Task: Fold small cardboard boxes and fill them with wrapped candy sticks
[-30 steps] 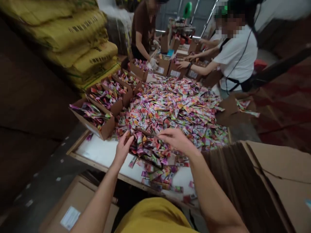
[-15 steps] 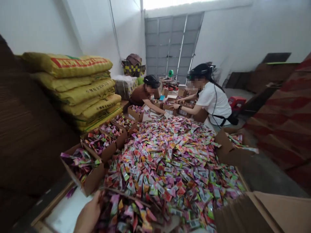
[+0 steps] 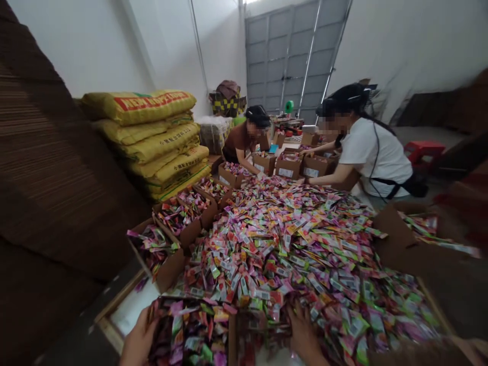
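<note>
At the lower left, my left hand (image 3: 139, 335) is closed on the side of a cardboard box (image 3: 232, 338) filled with small colourful sachets (image 3: 206, 330). My right hand (image 3: 305, 333) lies on the loose sachets just right of that box, fingers apart and pointing away from me. Blurred sachets lie between the box and my right hand. A large heap of sachets (image 3: 274, 234), mostly pink, purple, green and orange, spreads over the table beyond both hands.
Sachet-filled boxes (image 3: 165, 269) line the heap's left side; another box (image 3: 396, 239) stands at right. Two co-workers (image 3: 244, 140) (image 3: 373, 152) reach into the heap's far end. Another hand (image 3: 470, 351) blurs at lower right. Yellow sacks (image 3: 152, 145) and stacked cardboard (image 3: 49, 168) stand left.
The view has swung left. My right hand has come into view on the sachets, while my left stays at the box. The white-shirted co-worker's near hand has lowered to the heap.
</note>
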Action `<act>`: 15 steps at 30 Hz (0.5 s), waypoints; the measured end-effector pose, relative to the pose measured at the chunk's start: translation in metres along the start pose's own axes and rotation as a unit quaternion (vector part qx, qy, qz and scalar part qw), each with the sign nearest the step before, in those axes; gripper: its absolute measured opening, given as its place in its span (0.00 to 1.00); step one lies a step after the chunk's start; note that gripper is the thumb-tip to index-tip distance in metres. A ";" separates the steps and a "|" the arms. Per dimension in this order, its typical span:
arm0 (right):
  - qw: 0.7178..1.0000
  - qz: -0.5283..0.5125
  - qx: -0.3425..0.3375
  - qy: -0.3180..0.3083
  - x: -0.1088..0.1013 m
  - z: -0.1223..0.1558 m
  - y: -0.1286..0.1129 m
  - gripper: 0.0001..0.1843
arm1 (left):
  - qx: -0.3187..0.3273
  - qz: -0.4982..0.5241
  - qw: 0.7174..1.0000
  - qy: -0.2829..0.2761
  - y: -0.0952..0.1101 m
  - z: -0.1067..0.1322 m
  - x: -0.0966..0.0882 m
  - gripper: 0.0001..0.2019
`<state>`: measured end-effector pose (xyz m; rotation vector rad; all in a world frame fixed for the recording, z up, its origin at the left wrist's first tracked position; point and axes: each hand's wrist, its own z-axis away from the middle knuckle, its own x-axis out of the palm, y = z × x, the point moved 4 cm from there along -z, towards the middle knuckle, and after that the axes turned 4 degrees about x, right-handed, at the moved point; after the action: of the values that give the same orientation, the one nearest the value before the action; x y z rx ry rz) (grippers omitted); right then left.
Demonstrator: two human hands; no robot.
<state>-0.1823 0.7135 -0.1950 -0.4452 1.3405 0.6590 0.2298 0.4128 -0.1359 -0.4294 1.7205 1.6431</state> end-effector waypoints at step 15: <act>0.969 -0.217 -0.105 0.045 -0.200 0.056 -0.040 0.19 | 0.017 0.168 0.985 -0.033 0.030 0.003 0.002 0.28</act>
<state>-0.1326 0.6838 0.0082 -0.9195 1.2071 0.4170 0.2087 0.4201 -0.1156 -0.0676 1.8424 1.8362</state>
